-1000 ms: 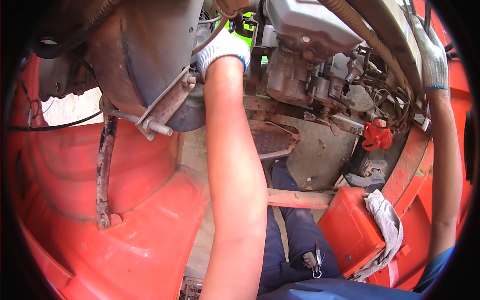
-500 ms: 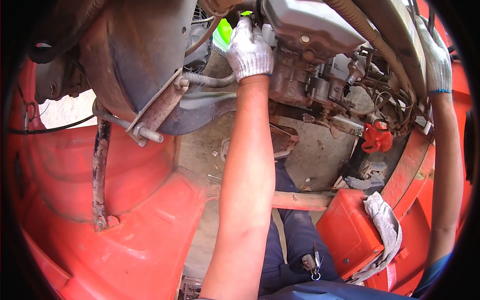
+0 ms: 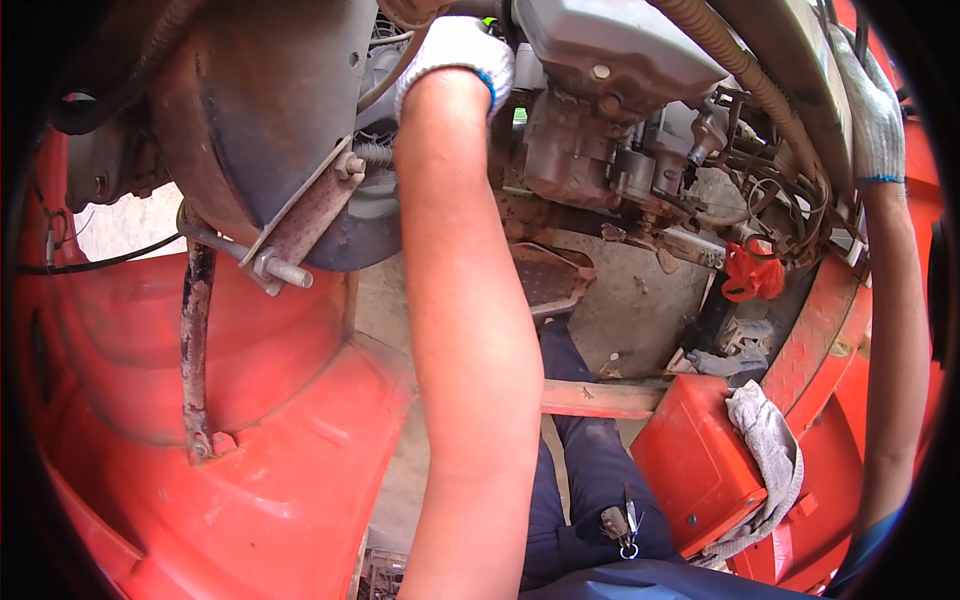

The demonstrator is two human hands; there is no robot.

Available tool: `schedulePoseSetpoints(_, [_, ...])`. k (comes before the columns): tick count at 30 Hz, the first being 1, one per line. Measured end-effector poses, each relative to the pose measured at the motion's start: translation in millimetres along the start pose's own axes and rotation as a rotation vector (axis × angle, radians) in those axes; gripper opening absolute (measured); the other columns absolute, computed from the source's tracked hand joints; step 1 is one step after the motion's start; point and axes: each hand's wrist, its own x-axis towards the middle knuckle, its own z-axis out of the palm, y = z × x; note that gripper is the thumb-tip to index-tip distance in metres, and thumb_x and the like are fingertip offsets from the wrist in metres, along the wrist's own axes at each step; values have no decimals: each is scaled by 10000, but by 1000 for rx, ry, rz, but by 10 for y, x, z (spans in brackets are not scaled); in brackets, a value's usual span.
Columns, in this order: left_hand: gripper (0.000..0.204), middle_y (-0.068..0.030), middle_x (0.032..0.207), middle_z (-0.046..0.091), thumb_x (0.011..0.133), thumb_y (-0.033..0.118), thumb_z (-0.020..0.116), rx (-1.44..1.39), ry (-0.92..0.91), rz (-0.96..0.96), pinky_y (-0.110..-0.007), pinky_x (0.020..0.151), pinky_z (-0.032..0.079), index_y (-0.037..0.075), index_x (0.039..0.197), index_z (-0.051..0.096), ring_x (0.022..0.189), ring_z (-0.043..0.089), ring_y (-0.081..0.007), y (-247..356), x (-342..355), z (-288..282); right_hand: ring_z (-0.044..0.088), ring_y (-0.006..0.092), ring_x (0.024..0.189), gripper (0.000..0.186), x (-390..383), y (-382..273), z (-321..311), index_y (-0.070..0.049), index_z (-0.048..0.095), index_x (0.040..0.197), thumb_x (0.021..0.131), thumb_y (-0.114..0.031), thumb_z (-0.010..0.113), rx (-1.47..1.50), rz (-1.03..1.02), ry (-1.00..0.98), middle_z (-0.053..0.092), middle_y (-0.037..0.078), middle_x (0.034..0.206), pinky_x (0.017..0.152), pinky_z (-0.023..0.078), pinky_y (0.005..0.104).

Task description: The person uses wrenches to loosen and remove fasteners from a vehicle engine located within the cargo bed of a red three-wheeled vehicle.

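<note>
My left hand, in a white knit glove with a blue-edged cuff, reaches deep in beside the grey engine. Its fingers are hidden behind the hand and the parts around it, so what they touch cannot be seen. A thin hose runs along the hand's left side. Far to the right, my right hand wears a matching glove and is closed against the dark metal frame rail; its fingertips are mostly out of sight.
A large dark housing with a bolted bracket stands left of my arm. Red body panels spread below it. At the right are a ribbed hose, a red plastic bag and a red box with a grey rag.
My left hand has moved left and turned, covering the bright green patch and its fingers from sight. The right hand stays at the frame rail.
</note>
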Motion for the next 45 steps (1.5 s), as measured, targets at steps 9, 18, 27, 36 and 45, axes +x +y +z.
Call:
schedulePoseSetpoints(9, [362, -189, 1192, 695, 916, 259, 554, -366, 404, -87, -441, 972, 514, 125, 1213, 710, 1104, 652, -407, -125, -90, 549, 606, 179, 631, 282, 17, 140, 160, 30, 568, 1235, 1048, -168, 496, -237, -147, -37, 662, 159, 856, 586, 558, 254])
schedulePoseSetpoints(18, [312, -204, 1104, 708, 934, 222, 563, -476, 589, 3, -458, 907, 527, 79, 1165, 715, 1039, 659, -418, -17, -163, 728, 607, 212, 640, 207, -24, 254, 228, 14, 626, 984, 1021, -180, 564, -121, -69, 34, 649, 156, 826, 577, 549, 267])
schedulePoseSetpoints(27, [366, -168, 1272, 684, 926, 185, 516, 151, -36, 68, -434, 1004, 518, 120, 1216, 730, 1166, 656, -361, 90, 238, 43, 626, 223, 716, 288, -16, -66, 3, 25, 639, 953, 1043, -234, 551, 146, 277, 7, 660, 160, 821, 648, 545, 310])
schedulePoseSetpoints(36, [394, -198, 1181, 704, 920, 262, 584, -608, 474, -96, -427, 950, 513, 102, 1261, 696, 1099, 674, -384, 10, -147, 614, 661, 193, 758, 368, -47, 258, 145, 55, 636, 1238, 1075, -221, 455, -137, -92, 71, 720, 169, 964, 705, 574, 251])
schedulePoseSetpoints(45, [325, -231, 1134, 723, 939, 162, 597, -880, 623, 94, -391, 902, 528, -5, 1202, 692, 1034, 699, -338, 78, -16, 906, 633, 265, 756, 450, -4, -17, -12, 66, 663, 992, 1075, -336, 480, 63, 139, -4, 677, 197, 871, 719, 552, 359])
